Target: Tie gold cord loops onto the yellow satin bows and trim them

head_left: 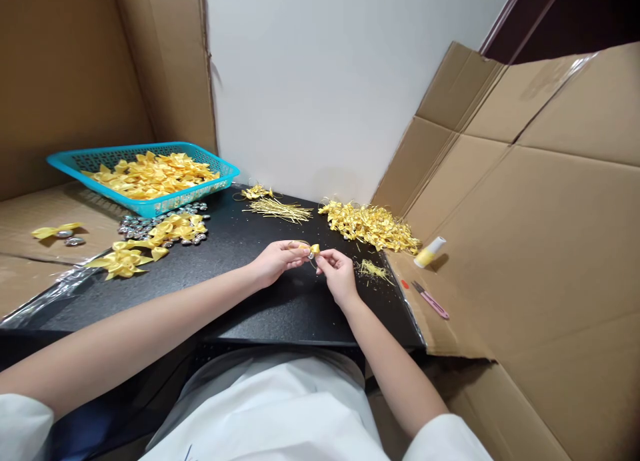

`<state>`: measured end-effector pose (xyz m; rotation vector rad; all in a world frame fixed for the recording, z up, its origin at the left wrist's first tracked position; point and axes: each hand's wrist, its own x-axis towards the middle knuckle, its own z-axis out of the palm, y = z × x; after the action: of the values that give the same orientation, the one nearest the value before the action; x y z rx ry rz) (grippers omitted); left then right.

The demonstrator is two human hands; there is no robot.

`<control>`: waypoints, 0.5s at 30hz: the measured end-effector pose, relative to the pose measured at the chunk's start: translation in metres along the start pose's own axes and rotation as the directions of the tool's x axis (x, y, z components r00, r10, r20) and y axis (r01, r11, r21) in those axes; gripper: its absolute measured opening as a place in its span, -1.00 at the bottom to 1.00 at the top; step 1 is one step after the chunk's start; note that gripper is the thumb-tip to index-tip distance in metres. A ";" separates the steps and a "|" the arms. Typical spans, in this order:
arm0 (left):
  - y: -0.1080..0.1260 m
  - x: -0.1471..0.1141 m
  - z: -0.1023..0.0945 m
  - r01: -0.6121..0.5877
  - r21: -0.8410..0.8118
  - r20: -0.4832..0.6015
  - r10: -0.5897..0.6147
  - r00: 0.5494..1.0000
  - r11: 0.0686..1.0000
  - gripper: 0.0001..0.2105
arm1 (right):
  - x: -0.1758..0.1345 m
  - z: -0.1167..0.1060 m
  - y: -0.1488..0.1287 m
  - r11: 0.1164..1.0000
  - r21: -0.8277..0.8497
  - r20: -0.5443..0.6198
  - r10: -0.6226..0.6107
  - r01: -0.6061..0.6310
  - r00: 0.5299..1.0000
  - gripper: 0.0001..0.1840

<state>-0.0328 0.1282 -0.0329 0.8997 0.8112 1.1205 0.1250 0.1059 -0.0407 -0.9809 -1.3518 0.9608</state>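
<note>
Above the middle of the black table, my left hand (281,262) pinches a small yellow ribbon bow (315,249) between thumb and fingers. A thin gold tie (313,263) loops below the bow, and something silvery shows at its middle. My right hand (338,273) is closed at the bow's right side, its thumb and forefinger pinched at the tie; the exact grip is too small to make out. Behind my hands lies a bundle of straight gold ties (280,211). To their right is a heap of yellow bows with ties (370,224).
A turquoise basket (145,207) of yellow bows stands at the back left. Silver bells or beads (135,229) and loose bows (123,261) lie before it. At right are gold clippings (374,270), pink thread snips (431,301) and a white-and-yellow tube (430,252). Cardboard walls (550,234) flank the table.
</note>
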 end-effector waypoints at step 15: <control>0.004 -0.004 0.002 -0.047 0.101 0.030 0.044 0.999 0.994 -0.65 | -0.001 -0.004 -0.004 0.985 -0.151 0.026 -0.079 0.082 0.997 -0.79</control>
<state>-0.0332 0.1249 -0.0280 1.0212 0.8340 1.1120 0.1292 0.1040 -0.0372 -1.0247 -1.4873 0.8178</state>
